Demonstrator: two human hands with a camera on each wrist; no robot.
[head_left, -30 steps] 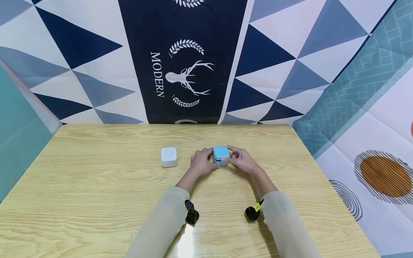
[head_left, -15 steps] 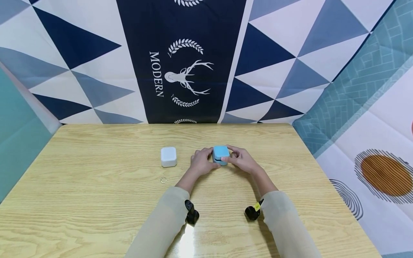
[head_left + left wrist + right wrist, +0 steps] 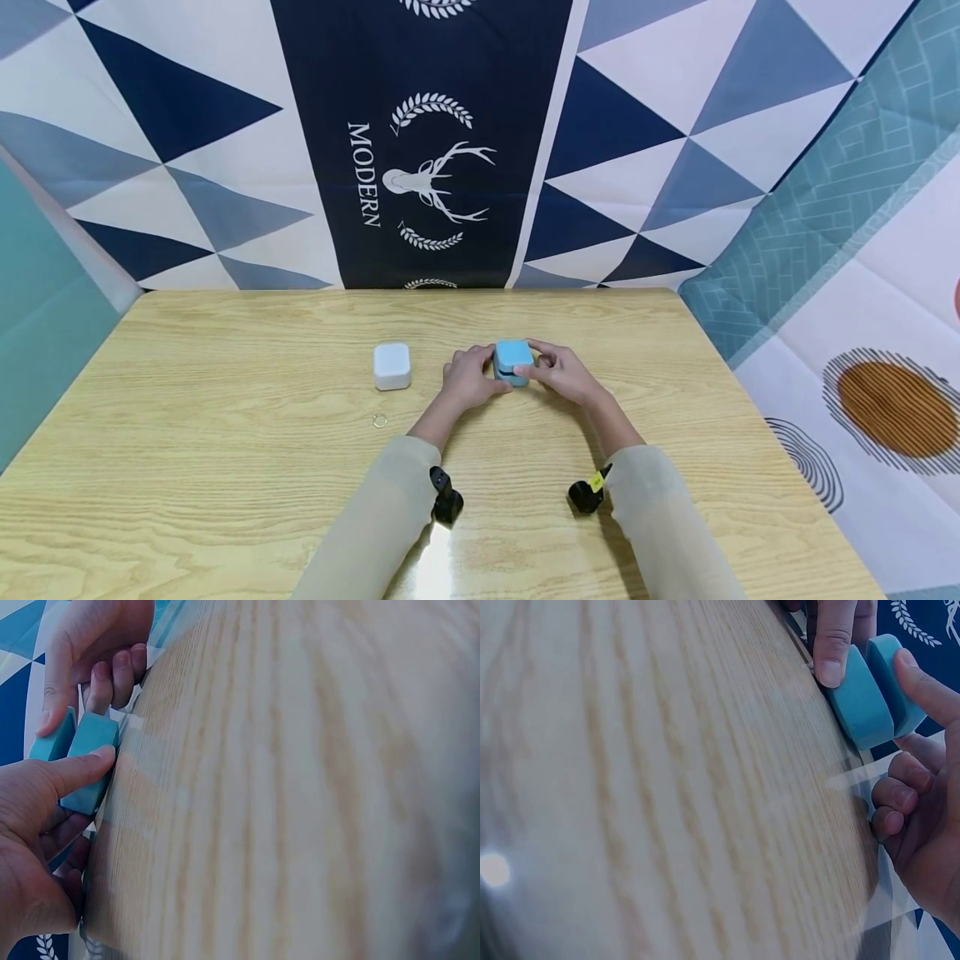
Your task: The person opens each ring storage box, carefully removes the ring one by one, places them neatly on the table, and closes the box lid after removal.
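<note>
A small light-blue box with rounded corners sits toward the back of the table, between both hands. Its lid is parted from the base, with a dark wedge-shaped gap between them. My left hand grips the base, thumb on the near side and fingers behind. With thumb and forefinger my right hand pinches the lid; its other fingers are curled in. The left wrist view shows the same two blue halves, the base nearest the table. The inside of the box is hidden.
A similar white box stands to the left, its lid down. In front of it lies a thin ring. The wooden table meets a patterned cloth at its back edge. Both sleeves carry small black wrist cameras.
</note>
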